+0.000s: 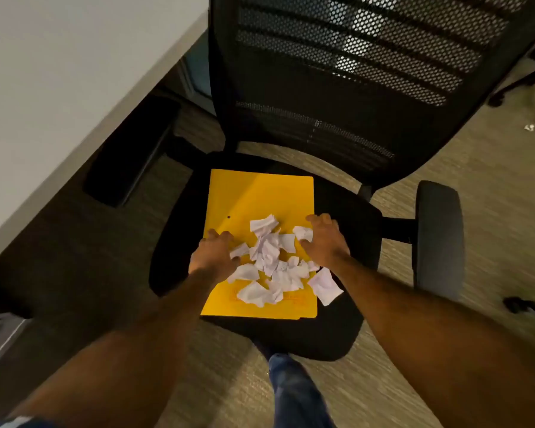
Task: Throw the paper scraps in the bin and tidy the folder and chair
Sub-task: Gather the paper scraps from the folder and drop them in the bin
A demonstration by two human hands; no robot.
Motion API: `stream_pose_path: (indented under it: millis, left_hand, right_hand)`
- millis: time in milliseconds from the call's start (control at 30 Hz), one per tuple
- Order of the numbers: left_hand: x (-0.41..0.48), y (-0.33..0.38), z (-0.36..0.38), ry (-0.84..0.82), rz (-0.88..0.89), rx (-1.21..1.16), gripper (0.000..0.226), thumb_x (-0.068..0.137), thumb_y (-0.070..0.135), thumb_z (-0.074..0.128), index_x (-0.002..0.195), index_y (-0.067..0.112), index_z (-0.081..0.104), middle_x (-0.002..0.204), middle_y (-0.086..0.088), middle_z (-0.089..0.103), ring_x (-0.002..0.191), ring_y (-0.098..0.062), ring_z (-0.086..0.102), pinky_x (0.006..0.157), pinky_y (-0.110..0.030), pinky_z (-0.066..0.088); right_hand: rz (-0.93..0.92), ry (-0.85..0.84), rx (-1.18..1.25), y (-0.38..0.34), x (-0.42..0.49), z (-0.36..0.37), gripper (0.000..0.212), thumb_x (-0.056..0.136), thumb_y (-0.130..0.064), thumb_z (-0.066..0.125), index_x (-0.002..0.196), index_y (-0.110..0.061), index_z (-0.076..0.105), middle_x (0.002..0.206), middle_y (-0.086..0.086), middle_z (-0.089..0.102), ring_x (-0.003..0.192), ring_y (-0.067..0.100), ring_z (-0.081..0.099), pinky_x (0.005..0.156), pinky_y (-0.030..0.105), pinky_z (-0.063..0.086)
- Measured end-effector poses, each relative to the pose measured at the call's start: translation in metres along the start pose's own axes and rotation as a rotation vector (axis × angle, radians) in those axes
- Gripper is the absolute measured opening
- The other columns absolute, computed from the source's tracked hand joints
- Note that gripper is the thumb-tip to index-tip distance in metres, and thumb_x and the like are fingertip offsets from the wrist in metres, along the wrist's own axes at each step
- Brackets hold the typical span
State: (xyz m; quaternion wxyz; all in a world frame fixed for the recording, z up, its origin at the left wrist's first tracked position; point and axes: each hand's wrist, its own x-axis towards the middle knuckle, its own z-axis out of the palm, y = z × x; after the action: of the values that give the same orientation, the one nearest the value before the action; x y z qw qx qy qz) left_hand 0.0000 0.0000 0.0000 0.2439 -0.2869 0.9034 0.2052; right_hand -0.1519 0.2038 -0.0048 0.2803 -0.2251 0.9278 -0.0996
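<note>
So I've got both hands down on the scraps [271, 261], a crumpled pile on the yellow folder [254, 199] on the chair [346, 329] seat. Left hand [215, 254] and right hand [323, 242] sit either side, fingers spread and bent, touching paper, nothing pinched.

A folder [254, 205] is laid flat on the seat of a chair [337, 329], before the backrest. Paper scraps [272, 261] are heaped on the folder's near half, one at its right edge. The heap is flanked by the left hand [213, 254] and the right hand [323, 239]. A desk [59, 88] is placed to the chair's left.
</note>
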Motion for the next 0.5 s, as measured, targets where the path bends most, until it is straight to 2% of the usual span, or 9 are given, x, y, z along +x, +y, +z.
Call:
stream_pose_path:
  millis: [133,300,500]
  left_hand:
    - [0.008,-0.004,0.007,0.021,0.049,0.047,0.051,0.085,0.041,0.066,0.129,0.02,0.051,0.128,-0.011,0.049,0.114,-0.033,0.055,0.091,-0.046,0.051]
    - [0.011,-0.007,0.017,0.087,0.083,-0.026,0.037,0.083,0.039,0.068,0.114,0.02,0.06,0.112,-0.007,0.059,0.102,-0.029,0.061,0.08,-0.04,0.052]
    - [0.014,-0.011,0.01,0.191,0.074,-0.177,0.023,0.083,0.033,0.063,0.102,0.022,0.058,0.093,-0.001,0.065,0.084,-0.024,0.064,0.062,-0.029,0.043]
  right_hand:
    - [0.004,-0.017,-0.069,0.003,0.003,0.011,0.057,0.089,-0.037,0.062,0.139,-0.02,0.04,0.136,0.011,0.042,0.124,0.03,0.043,0.093,0.043,0.048]
    - [0.001,-0.005,-0.052,0.008,0.007,0.021,0.048,0.091,-0.029,0.062,0.135,-0.02,0.045,0.131,0.012,0.046,0.119,0.029,0.048,0.093,0.043,0.049]
    - [0.019,0.083,0.171,0.008,0.015,0.017,0.029,0.096,-0.02,0.054,0.121,-0.006,0.056,0.121,0.016,0.053,0.107,0.029,0.057,0.088,0.041,0.052]
